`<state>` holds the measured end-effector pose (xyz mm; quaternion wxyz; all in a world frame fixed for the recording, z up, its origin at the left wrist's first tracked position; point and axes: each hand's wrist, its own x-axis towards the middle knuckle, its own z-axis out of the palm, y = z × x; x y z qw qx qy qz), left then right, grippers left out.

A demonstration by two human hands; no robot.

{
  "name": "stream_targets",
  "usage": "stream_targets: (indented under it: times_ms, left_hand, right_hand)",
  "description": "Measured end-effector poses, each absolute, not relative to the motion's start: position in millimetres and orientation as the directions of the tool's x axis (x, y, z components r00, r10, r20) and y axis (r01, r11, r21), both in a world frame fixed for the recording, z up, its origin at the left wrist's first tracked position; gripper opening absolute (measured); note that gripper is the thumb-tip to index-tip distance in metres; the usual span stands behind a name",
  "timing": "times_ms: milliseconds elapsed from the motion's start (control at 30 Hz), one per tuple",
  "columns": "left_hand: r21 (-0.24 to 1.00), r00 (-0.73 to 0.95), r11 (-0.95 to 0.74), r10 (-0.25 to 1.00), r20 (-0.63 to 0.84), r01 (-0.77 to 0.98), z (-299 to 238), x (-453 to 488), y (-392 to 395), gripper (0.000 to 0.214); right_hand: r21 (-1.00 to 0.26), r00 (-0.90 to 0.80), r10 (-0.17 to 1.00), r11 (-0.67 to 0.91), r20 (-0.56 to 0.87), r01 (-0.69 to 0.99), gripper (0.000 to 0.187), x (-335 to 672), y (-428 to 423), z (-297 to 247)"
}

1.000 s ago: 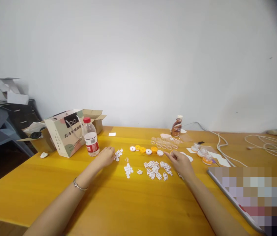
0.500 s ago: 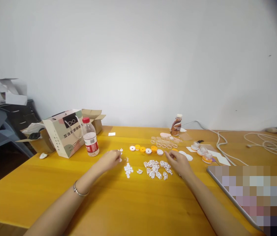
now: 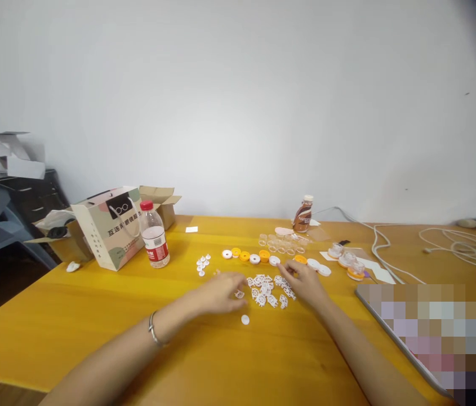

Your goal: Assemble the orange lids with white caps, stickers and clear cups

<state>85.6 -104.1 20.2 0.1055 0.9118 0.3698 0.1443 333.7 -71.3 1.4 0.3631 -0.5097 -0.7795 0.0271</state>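
Plastic point(image 3: 67, 219) and a black thing point(image 3: 57, 232) are seen in the open carton point(image 3: 75, 246), near the paper bag point(image 3: 115, 239). The white lattice pieces point(image 3: 266, 289) are spread between the hands, with a row of white and orange rings point(image 3: 264, 257) placed behind. The left hand point(image 3: 223, 294) is held half open, nothing visibly gripped; the right hand point(image 3: 305, 281) is loosely curled beside the pieces, and whether anything is held there cannot be told.

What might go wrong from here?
The left hand, low beside the lattice pieces, might scatter them. The right hand, close to a white ring, could knock it out of line. The lone disc, near the left hand, may get brushed aside.
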Motion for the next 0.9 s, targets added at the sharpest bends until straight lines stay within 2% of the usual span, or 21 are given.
stream_targets:
  times_ms: [100,200,567,733,833,900]
  left_hand:
    - [0.178,0.491,-0.528,0.845,0.213,0.83,28,79,-64,0.032]
    - [0.157,0.378,-0.413,0.902,0.209,0.897,25,76,-29,0.03]
    - [0.166,0.323,-0.344,0.936,0.142,0.924,20,80,-6,0.02]
    - [0.219,0.367,-0.412,0.904,0.218,0.884,34,82,-32,0.026]
    - [0.256,0.525,-0.567,0.823,0.215,0.783,40,82,-69,0.032]
    - [0.303,0.703,-0.733,0.675,0.222,0.609,39,82,-96,0.032]
  right_hand:
    - [-0.42,-0.23,0.818,0.486,0.527,0.766,0.036,333,-71,0]
    - [-0.421,-0.245,0.817,0.496,0.521,0.759,0.036,334,-70,-1]
    - [-0.451,-0.257,0.812,0.521,0.524,0.725,0.037,334,-70,-3]
    - [-0.464,-0.251,0.81,0.525,0.53,0.713,0.038,335,-70,-2]
    - [-0.454,-0.251,0.806,0.526,0.536,0.719,0.037,334,-71,-1]
    - [-0.451,-0.255,0.804,0.53,0.537,0.718,0.036,333,-72,0]
